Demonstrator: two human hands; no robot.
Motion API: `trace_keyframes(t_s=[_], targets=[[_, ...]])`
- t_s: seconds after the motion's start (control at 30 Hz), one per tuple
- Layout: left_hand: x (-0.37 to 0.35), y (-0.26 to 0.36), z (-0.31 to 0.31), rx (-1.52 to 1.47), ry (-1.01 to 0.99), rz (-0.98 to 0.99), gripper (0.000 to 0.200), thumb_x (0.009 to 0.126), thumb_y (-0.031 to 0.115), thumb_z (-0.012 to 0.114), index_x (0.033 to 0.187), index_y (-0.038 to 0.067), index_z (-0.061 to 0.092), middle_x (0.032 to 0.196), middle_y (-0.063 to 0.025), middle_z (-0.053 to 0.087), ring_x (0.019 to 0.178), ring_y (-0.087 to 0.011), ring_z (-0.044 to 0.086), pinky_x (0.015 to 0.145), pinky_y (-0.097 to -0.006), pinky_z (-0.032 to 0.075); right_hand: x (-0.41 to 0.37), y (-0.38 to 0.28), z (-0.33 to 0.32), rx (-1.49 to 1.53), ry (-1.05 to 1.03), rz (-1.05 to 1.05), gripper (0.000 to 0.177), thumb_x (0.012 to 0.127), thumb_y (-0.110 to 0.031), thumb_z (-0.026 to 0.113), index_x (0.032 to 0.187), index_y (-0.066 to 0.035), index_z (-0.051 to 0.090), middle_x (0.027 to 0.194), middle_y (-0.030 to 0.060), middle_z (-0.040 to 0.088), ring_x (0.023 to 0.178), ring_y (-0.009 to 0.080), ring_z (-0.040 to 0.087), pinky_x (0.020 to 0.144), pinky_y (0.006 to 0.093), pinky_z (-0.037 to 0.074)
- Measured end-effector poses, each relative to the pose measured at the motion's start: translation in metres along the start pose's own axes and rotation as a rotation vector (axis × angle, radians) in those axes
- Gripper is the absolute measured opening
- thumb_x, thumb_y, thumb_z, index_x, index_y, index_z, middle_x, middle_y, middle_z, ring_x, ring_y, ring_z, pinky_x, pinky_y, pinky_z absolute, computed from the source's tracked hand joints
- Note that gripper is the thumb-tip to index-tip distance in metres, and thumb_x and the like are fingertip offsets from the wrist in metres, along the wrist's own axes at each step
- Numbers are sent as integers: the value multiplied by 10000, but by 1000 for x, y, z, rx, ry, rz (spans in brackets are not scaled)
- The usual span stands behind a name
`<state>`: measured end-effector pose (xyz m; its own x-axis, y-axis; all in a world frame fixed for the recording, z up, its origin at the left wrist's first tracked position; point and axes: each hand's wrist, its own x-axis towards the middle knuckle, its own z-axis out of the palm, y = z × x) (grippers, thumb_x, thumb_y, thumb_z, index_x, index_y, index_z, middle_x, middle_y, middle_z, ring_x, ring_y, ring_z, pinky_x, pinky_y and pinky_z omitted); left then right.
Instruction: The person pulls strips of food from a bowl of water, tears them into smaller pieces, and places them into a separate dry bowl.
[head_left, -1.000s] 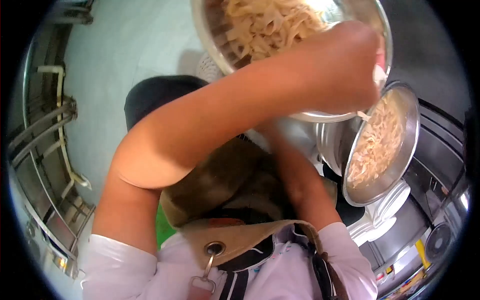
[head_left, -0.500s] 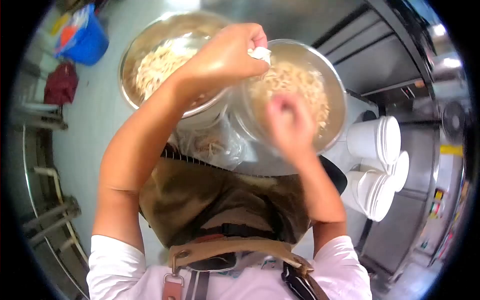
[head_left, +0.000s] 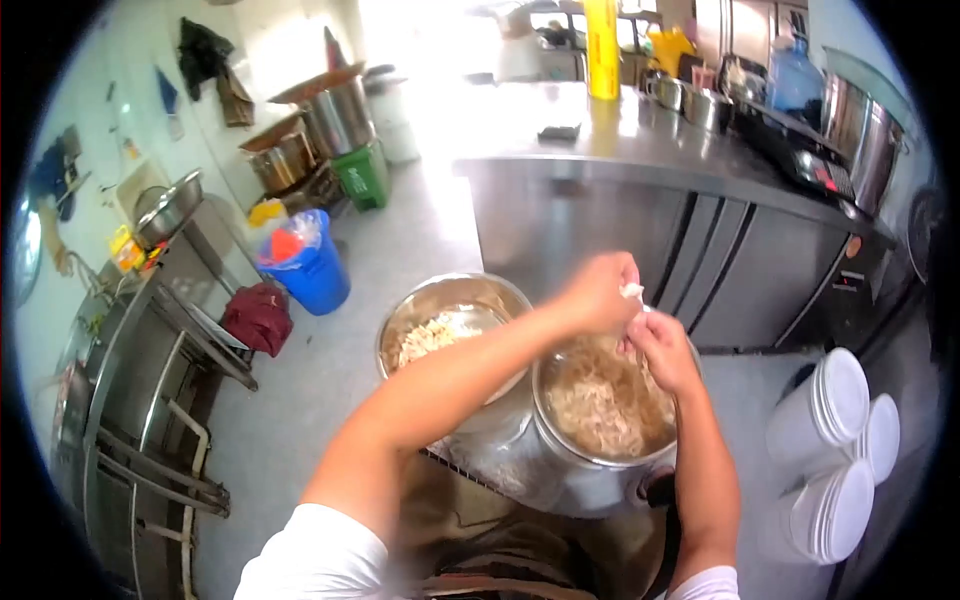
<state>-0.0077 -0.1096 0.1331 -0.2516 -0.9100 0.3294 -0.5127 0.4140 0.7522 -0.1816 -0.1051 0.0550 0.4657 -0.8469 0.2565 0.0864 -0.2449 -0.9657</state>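
Note:
Above the right metal bowl [head_left: 603, 461], my left hand [head_left: 603, 290] is closed round a small whitish piece [head_left: 631, 290] that shows at its fingertips. My right hand [head_left: 660, 347] is pinched just below and to the right, close against the piece; whether it grips part of it is too small to tell. Cloudy liquid and many pale, shredded pieces [head_left: 598, 405] fill the bowl beneath. Beside it on the left, partly behind my left forearm, a second metal bowl [head_left: 384, 345] holds more pale pieces [head_left: 437, 335].
White stacked buckets [head_left: 820, 400] stand at the right. Ahead is a steel counter [head_left: 500, 135] with pots and a scale [head_left: 800, 150]. A blue bin [head_left: 322, 280] and a dark red cloth [head_left: 257, 318] are at the left, near a metal sink stand [head_left: 130, 330].
The view has tilted up, showing more of the room. My right hand has moved up from over the right bowl to meet my left hand, and its fingers are now pinched.

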Motion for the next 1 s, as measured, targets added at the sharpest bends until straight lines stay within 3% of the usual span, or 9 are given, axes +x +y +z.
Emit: trace_keyframes(t_s=[0.2, 0.3, 0.37, 0.4, 0.53, 0.8, 0.87, 0.93, 1.0], targets=[[27, -18, -2, -108, 64, -107, 234, 723, 52, 733, 828, -9, 533, 700, -80, 626, 608, -142, 620, 538, -292, 494, -19, 12, -7, 25, 67, 0, 182, 936, -125, 557, 878, 31, 629, 780, 51, 642, 727, 120, 605, 688, 271, 486], [35, -34, -12, -206, 117, -141, 229, 711, 25, 750, 846, 9, 565, 743, -105, 653, 637, -171, 643, 567, -300, 526, -25, 3, -4, 24, 57, 22, 162, 926, -122, 572, 862, 11, 639, 796, 42, 644, 752, 123, 594, 723, 281, 491], [24, -2, -27, -174, 76, -277, 223, 727, 63, 749, 857, 13, 575, 775, -94, 643, 682, -165, 637, 619, -290, 533, -29, 3, -3, 82, 89, 86, 180, 925, -133, 583, 901, 28, 658, 818, 54, 658, 778, 124, 603, 740, 279, 492], [23, -4, -27, -307, 132, -210, 163, 717, 72, 719, 807, 1, 603, 702, -86, 643, 613, -161, 610, 564, -299, 495, -30, 6, -6, 118, 62, 87, 185, 921, -132, 591, 941, 36, 665, 841, 65, 671, 798, 123, 617, 753, 275, 496], [34, -18, -56, -409, 173, -275, 260, 742, 20, 723, 928, 16, 541, 845, -92, 640, 699, -162, 630, 654, -274, 560, -34, 8, -7, 100, 39, 235, 179, 915, -118, 595, 961, 43, 658, 850, 79, 679, 791, 132, 632, 756, 266, 503], [11, -22, -37, -906, 180, -374, 297, 770, -28, 590, 1037, -5, 463, 842, -129, 605, 721, -237, 628, 683, -381, 583, -31, 2, -10, 136, -33, 228, 163, 916, -103, 580, 926, 50, 635, 826, 84, 662, 777, 148, 634, 746, 283, 513], [7, -38, -20, -750, -115, -387, 283, 809, 54, 571, 1081, -5, 519, 861, -115, 609, 759, -199, 621, 668, -346, 546, -24, 1, -14, 161, -80, 198, 159, 916, -102, 580, 918, 47, 633, 828, 82, 660, 769, 148, 630, 742, 283, 513], [-10, -17, 2, -585, -268, -396, 235, 790, 94, 616, 1006, 1, 615, 813, -62, 635, 512, -124, 503, 476, -263, 404, -16, -1, -18, 119, -124, 167, 147, 905, -78, 577, 932, 55, 633, 836, 87, 660, 767, 148, 629, 736, 281, 512], [-13, -21, 8, -330, -434, -339, 212, 802, 133, 635, 972, 6, 650, 758, -38, 630, 526, -95, 496, 472, -252, 387, -13, -4, -21, 130, -163, 148, 142, 896, -64, 580, 939, 61, 633, 831, 88, 659, 766, 146, 628, 730, 277, 511]])
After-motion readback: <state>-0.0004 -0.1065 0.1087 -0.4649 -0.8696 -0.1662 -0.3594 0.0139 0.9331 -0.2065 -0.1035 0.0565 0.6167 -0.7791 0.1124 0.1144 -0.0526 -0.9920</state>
